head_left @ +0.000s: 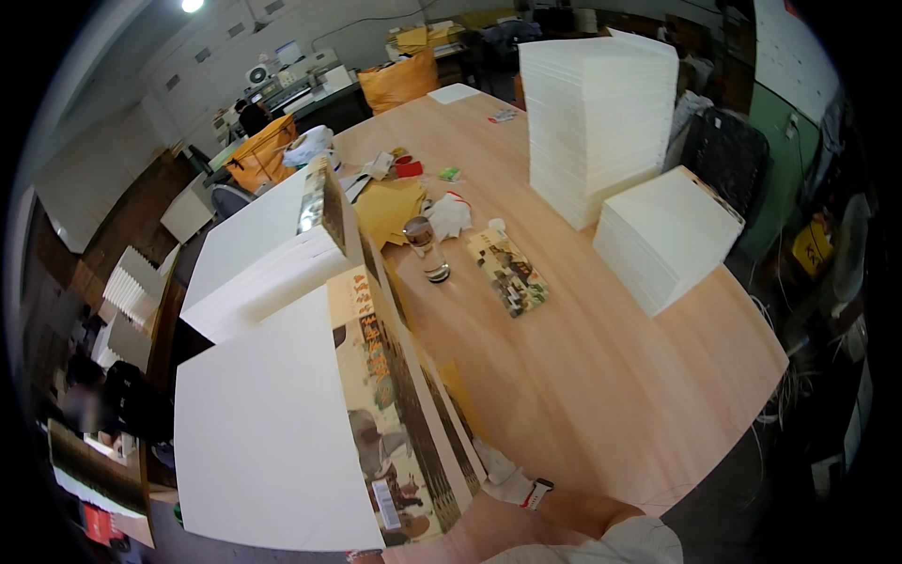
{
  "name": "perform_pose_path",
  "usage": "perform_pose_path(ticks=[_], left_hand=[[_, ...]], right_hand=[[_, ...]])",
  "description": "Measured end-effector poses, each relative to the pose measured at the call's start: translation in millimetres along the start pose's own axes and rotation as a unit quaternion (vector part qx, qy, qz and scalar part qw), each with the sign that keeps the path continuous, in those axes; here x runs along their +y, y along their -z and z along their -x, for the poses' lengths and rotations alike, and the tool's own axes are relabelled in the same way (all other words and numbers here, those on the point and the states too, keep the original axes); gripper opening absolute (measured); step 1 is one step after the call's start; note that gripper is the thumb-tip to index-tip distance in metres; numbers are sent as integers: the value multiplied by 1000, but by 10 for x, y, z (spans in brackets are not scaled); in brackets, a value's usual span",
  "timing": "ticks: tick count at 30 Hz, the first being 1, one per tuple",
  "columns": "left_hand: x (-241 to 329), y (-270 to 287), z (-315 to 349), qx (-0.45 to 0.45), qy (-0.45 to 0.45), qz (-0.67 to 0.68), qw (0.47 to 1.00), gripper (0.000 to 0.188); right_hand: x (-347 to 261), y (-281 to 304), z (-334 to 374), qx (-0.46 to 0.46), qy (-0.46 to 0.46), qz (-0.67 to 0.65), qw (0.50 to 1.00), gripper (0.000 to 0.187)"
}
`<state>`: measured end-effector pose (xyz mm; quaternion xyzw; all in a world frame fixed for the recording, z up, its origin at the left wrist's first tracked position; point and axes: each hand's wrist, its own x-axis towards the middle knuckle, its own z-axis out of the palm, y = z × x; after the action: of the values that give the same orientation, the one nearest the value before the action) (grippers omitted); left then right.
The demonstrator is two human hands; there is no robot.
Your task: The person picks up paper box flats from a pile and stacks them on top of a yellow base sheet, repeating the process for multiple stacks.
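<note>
My right hand point(505, 477), in a white glove with a banded watch at the wrist, rests against the right side of the near stack of large white sheets point(258, 423). Its fingers are mostly hidden at the stack's edge. Along that side runs a printed cream-and-brown strip point(381, 404) with pictures and a barcode. Only a sliver of my left hand point(365, 556) shows at the lower picture edge, by the stack's near corner; its fingers are cut off. Behind stands a second, similar stack point(254, 235) with a printed piece point(319, 202) on top.
A glass of clear liquid point(427, 250) stands mid-table beside a printed booklet point(507, 271), a white cloth point(449, 216) and brown paper point(387, 209). A tall white paper stack point(601, 122) and a lower one point(669, 235) stand at the right. Orange sacks point(401, 83) lie beyond the table.
</note>
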<state>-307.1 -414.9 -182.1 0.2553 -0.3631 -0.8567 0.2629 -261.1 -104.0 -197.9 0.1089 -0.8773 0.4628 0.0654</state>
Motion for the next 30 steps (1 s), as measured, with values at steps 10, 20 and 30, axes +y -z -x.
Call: perform_pose_path(ticks=[10, 20, 30], left_hand=[[111, -356, -518, 13, 12, 80, 997, 73], [180, -628, -531, -66, 45, 100, 992, 78], [864, 1809, 846, 333, -21, -95, 938, 23]], right_hand=[[120, -170, -836, -16, 19, -15, 1000, 81], [215, -201, -1164, 2, 23, -81, 996, 76], [-27, -340, -992, -10, -37, -218, 975, 59]])
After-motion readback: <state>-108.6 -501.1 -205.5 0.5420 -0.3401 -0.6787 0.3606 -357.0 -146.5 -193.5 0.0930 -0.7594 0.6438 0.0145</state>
